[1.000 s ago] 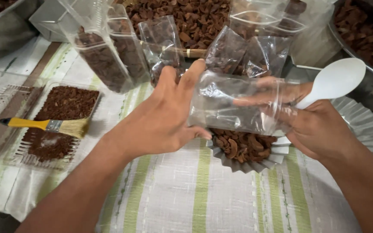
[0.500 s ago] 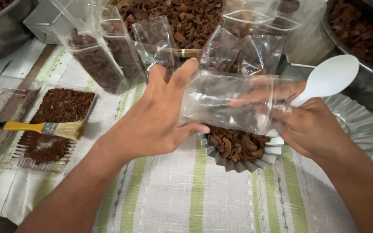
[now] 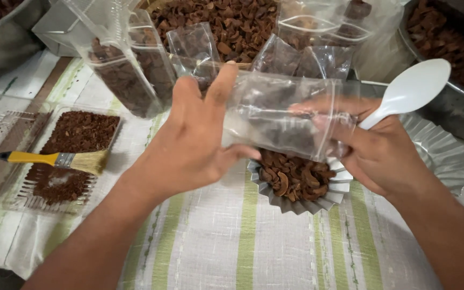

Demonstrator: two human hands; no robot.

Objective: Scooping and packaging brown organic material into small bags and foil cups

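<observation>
Two bare hands work above a desk covered with a white cloth striped in green. At the centre of the view, the left hand curls around one end of a clear plastic bag, thumb beneath and fingers spread over the top. The right hand, at about 3 o'clock from the bag, grips the bag's other end, with its fingers seen through the plastic; it also clasps the handle of a white plastic spoon, whose bowl points up toward 1 o'clock. Whether the bag holds anything cannot be told.

Directly under the bag, at 6 o'clock, sits a fluted silver foil tray filled with brown curled pieces. At 9 o'clock from the hands, a clear plastic container holds dark crumbs, and a brush with a yellow handle lies across it. At 11 o'clock, filled clear bags stand upright. Behind them, at 12 o'clock, lies a heap of brown pieces. A metal bowl of similar pieces sits at 2 o'clock.
</observation>
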